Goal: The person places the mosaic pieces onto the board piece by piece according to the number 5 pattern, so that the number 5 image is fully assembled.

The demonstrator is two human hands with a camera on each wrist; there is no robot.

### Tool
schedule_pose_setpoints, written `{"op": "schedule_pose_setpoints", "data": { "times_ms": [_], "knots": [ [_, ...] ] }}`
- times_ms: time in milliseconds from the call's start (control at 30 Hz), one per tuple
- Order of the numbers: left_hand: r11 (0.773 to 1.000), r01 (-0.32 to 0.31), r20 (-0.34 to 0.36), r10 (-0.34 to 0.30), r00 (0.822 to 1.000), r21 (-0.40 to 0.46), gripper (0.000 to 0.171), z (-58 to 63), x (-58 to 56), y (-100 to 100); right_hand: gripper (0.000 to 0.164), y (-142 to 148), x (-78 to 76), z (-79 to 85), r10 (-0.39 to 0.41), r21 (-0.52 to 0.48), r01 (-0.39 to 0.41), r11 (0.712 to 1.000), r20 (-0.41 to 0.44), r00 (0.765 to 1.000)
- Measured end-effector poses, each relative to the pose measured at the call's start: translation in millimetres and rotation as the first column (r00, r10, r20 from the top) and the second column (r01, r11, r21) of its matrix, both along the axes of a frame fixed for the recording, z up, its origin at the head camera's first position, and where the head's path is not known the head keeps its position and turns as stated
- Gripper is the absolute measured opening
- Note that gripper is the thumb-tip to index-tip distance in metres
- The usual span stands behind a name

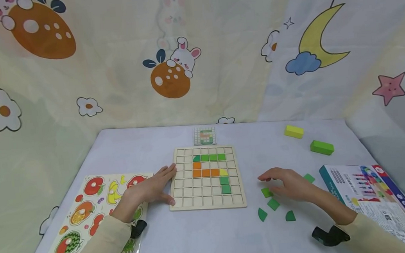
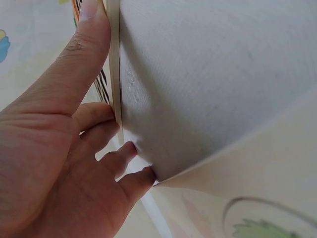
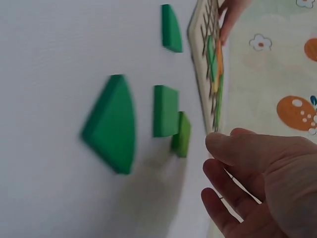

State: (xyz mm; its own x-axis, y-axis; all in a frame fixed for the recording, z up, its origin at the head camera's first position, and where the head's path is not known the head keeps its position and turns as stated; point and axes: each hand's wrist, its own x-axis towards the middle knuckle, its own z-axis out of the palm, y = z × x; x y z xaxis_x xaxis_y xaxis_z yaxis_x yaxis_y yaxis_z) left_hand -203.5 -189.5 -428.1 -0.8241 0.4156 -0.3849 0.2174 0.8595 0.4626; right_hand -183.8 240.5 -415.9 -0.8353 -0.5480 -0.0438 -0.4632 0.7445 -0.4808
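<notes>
A wooden grid board (image 1: 198,201) lies in the middle of the table, bearing green, orange and one yellow piece in its cells. My left hand (image 1: 154,186) rests along the board's left edge, fingers extended; in the left wrist view the thumb (image 2: 74,64) lies against that edge. To the right, my right hand (image 1: 287,184) hovers over loose green pieces with relaxed fingers. Nothing shows between the fingertips in the right wrist view. Below this hand are green squares (image 1: 273,204) and dark green quarter-circle pieces (image 3: 111,124). Another green piece (image 1: 309,178) lies beyond the wrist.
Behind the board is a small pattern card (image 1: 204,136). A yellow block (image 1: 294,132) and a green block (image 1: 322,147) lie at the back right. A printed box (image 1: 373,197) stands at right; a fruit-picture sheet (image 1: 86,224) lies under the left forearm.
</notes>
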Motion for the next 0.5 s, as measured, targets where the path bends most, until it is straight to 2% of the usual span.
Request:
{"op": "schedule_pose_setpoints", "data": {
  "times_ms": [267, 500],
  "knots": [
    [1.0, -0.003, 0.005, 0.003, 1.0, 0.005, 0.11, 0.0, 0.1, 0, 0.041, 12, 7.0, -14.3, 0.02, -0.002, -0.019, 1.0, 0.023, 1.0],
    [1.0, 0.0, 0.001, 0.0, 1.0, -0.008, 0.109, 0.5, -0.1, 1, 0.042, 14, 15.1, -11.3, -0.004, 0.009, 0.004, 1.0, 0.011, 1.0]
  ]
}}
